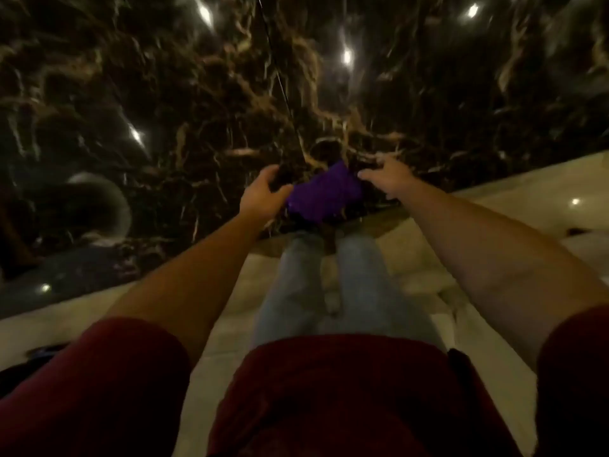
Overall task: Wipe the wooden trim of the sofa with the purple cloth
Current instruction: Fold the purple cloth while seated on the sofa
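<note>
The purple cloth [324, 196] hangs bunched in front of me, above my feet, in a blurred frame. My left hand [263, 194] is curled around its left edge, thumb pressed on the fabric. My right hand [385, 179] is just right of the cloth with its fingers spread; its thumb tip comes close to the cloth's right corner, and I cannot tell whether it touches. No sofa or wooden trim shows in this view.
Below me is a glossy dark marble floor [197, 94] with light veins and lamp reflections, bordered by a beige marble strip [494, 192]. My legs in jeans [329, 275] stand on the beige part. A round grey reflection [95, 206] shows at the left.
</note>
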{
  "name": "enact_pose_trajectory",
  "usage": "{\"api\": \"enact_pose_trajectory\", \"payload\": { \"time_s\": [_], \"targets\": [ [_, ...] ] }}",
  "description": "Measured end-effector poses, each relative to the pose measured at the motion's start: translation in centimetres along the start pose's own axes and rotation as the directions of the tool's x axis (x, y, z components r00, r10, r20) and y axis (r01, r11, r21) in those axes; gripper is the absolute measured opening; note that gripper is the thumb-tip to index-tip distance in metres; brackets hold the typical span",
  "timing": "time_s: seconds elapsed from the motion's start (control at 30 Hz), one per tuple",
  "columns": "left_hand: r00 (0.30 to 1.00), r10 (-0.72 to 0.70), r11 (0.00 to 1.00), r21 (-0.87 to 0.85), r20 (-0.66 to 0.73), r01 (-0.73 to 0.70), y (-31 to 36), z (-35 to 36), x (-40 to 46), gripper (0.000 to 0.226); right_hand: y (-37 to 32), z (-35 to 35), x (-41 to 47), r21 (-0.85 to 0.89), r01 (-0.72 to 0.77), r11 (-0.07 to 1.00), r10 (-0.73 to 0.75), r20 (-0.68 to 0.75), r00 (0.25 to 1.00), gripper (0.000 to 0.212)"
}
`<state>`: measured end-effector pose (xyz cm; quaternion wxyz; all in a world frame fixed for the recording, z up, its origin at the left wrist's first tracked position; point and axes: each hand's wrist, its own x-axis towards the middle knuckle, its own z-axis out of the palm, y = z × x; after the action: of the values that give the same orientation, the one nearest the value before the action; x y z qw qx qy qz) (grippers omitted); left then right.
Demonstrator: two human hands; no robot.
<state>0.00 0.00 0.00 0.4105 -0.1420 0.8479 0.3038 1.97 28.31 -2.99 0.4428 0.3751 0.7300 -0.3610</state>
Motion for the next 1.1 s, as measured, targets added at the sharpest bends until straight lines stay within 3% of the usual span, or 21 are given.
{"api": "enact_pose_trajectory", "payload": {
  "time_s": [0.17,0.33,0.47,0.63,0.73,0.8,0.9,1.1],
  "targets": [
    [0.996,-0.060,0.996,0.059,-0.063,0.064,-2.0,6.6,6.0,0.062,4.5,6.2,5.8,0.281,-0.239,0.929,0.188,0.196,0.962,0.067],
    [0.999,-0.001,0.990,0.138,-0.038,0.007,-2.8,9.8,9.9,0.063,5.1,11.5,8.2,0.395,-0.338,0.854,0.212,0.329,0.920,0.078],
    [0.999,0.040,0.980,0.195,0.022,-0.043,-3.5,12.3,12.1,0.058,4.6,13.9,10.2,0.456,-0.395,0.798,0.272,0.313,0.910,0.083],
    [0.986,-0.066,0.989,0.139,0.153,0.045,-4.0,13.4,14.1,0.057,3.3,14.4,11.3,0.504,-0.400,0.766,0.305,0.263,0.915,0.094],
    [0.966,-0.148,0.987,0.089,0.213,0.131,-4.2,13.7,14.9,0.050,2.4,14.4,11.2,0.491,-0.381,0.784,0.243,0.323,0.915,0.102],
    [0.955,-0.130,0.991,0.057,0.267,0.119,-4.1,14.5,14.4,0.041,2.0,14.3,11.2,0.486,-0.360,0.797,0.202,0.346,0.916,0.101],
    [0.969,-0.086,0.995,-0.035,0.230,0.096,-3.7,15.2,13.2,0.034,1.1,14.4,11.1,0.486,-0.310,0.817,0.173,0.305,0.936,0.096],
    [0.978,-0.152,0.947,-0.263,0.142,0.185,-3.5,13.8,10.2,0.030,-0.6,14.2,9.5,0.425,-0.199,0.883,0.117,0.211,0.971,0.067]
  ]
}}
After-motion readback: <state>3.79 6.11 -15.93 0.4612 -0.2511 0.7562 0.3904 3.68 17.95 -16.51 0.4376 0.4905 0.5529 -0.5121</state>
